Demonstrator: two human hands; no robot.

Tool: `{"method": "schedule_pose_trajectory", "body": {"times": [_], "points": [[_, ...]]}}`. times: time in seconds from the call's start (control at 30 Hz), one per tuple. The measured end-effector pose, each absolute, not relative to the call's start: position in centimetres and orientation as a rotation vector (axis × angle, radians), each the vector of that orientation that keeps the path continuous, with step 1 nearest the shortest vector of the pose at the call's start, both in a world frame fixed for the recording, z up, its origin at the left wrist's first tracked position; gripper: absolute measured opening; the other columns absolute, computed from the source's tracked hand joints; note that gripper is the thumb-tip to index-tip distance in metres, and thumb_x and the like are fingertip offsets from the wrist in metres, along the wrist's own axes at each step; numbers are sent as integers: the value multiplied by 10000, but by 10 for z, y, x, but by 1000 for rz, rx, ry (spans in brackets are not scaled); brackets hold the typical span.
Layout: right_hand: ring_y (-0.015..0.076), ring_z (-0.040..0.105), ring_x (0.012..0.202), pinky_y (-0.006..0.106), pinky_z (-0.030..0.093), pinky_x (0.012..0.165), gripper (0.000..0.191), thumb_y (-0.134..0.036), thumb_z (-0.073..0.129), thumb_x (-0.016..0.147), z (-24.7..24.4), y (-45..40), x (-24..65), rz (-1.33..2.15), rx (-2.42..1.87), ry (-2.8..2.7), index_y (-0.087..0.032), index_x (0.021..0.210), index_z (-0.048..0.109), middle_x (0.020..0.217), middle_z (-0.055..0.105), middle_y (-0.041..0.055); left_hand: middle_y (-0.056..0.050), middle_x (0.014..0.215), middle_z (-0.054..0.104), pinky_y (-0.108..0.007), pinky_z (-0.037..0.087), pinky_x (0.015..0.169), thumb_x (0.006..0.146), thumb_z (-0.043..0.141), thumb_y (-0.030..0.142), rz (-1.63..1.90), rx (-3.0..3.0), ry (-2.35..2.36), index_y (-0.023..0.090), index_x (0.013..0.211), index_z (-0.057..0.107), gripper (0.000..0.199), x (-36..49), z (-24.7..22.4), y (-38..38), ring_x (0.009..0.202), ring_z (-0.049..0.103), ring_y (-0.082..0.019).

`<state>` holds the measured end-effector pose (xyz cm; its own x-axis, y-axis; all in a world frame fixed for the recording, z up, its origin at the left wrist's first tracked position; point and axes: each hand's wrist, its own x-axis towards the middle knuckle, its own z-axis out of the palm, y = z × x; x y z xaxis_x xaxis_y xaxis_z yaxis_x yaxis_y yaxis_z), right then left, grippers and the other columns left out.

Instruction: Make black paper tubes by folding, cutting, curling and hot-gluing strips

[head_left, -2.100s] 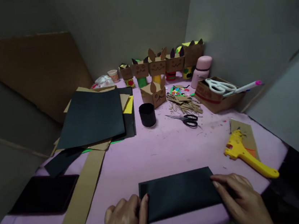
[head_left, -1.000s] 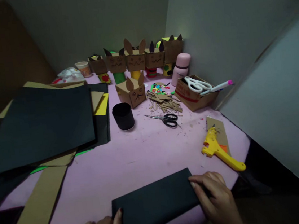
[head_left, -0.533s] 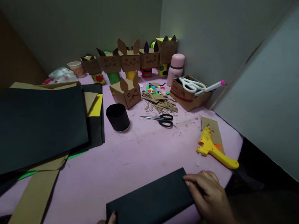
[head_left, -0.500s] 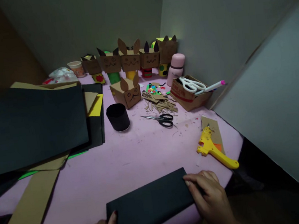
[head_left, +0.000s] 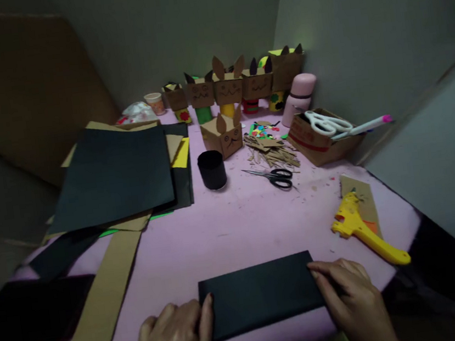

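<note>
A black rectangular strip of card [head_left: 262,296] lies near the front edge of the pink-covered table. My left hand [head_left: 177,337] pinches its left end, thumb on top and the other fingers curled. At the strip's right end, my right hand [head_left: 351,296] grips the edge between thumb and forefinger. Beyond the strip stands a short black paper tube [head_left: 212,171], open at the top. A cardboard box with ears and a drawn cat face [head_left: 223,136] sits behind the tube. Scissors with black handles [head_left: 273,177] lie to the tube's right.
A yellow glue gun [head_left: 367,230] rests on cardboard at right. Behind it, a box [head_left: 311,143] holds white scissors and a pen. Black sheets [head_left: 116,176], a cardboard strip [head_left: 106,301] and a dark flat panel [head_left: 37,313] lie left. Several cat-faced figures [head_left: 229,88] and a pink flask [head_left: 300,98] stand behind.
The view has swung left, so everything appears farther right and more of the left side shows. Both hands keep hold of the black strip.
</note>
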<state>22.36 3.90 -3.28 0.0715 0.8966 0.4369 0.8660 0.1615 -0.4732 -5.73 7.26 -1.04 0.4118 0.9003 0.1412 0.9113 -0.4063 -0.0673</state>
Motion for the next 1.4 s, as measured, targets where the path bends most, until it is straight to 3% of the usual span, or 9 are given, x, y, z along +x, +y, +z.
{"method": "schedule_pose_trajectory", "body": {"times": [0.17, 0.67, 0.77, 0.87, 0.93, 1.03, 1.2, 1.4], "points": [[172, 576, 599, 322, 384, 647, 155, -253, 491, 860, -35, 37, 228, 10, -1628, -1830, -177, 908, 618, 631, 630, 7, 6, 527, 628, -364, 274, 635, 856, 465, 336, -283, -2439, -1926, 224, 573, 596, 331, -49, -4, 69, 587, 568, -221], [175, 565, 593, 338, 380, 664, 146, -222, 489, 851, -34, 38, 225, -72, -1621, -1850, -167, 897, 616, 642, 642, 20, -1, 545, 594, -362, 286, 646, 852, 464, 343, -296, -2437, -1999, 218, 590, 556, 305, -49, -4, 67, 618, 551, -224], [184, 562, 603, 348, 379, 670, 133, -201, 491, 844, -32, 38, 223, -72, -1632, -1840, -171, 902, 607, 657, 653, 26, -16, 630, 618, -357, 316, 661, 849, 464, 357, -320, -2411, -2037, 206, 669, 571, 259, -49, -7, 68, 662, 560, -215], [192, 557, 613, 353, 374, 668, 136, -200, 482, 846, -32, 37, 222, -78, -1648, -1841, -176, 914, 598, 664, 651, 29, -83, 922, 665, -393, 339, 726, 846, 458, 256, -386, -2361, -1951, 215, 947, 623, 198, -46, -12, 71, 855, 569, -252], [200, 554, 635, 356, 369, 670, 137, -204, 473, 850, -32, 37, 222, -69, -1668, -1848, -182, 915, 592, 674, 639, 32, -91, 1141, 621, -430, 337, 761, 818, 421, 98, -393, -2417, -1804, 294, 1128, 582, 400, -43, -12, 74, 992, 537, -287], [216, 549, 683, 363, 363, 675, 141, -202, 453, 857, -34, 37, 221, -40, -1718, -1850, -192, 909, 583, 696, 608, 40, -36, 1304, 536, -441, 364, 761, 753, 393, -24, -316, -2674, -1525, 420, 1239, 475, 663, -42, -6, 81, 1066, 522, -306], [226, 547, 743, 370, 362, 695, 163, -167, 425, 859, -33, 38, 217, 6, -1773, -1819, -204, 925, 570, 757, 589, 46, -19, 1392, 424, -466, 409, 820, 749, 461, 7, -154, -3007, -1177, 457, 1327, 291, 752, -45, 6, 94, 1171, 481, -303], [218, 563, 756, 354, 369, 699, 147, -159, 445, 852, -29, 39, 216, -3, -1776, -1802, -209, 913, 569, 770, 610, 38, -30, 1339, 493, -503, 405, 916, 753, 466, -19, -141, -3153, -1044, 371, 1272, 436, 650, -41, 7, 97, 1212, 461, -260]]}}
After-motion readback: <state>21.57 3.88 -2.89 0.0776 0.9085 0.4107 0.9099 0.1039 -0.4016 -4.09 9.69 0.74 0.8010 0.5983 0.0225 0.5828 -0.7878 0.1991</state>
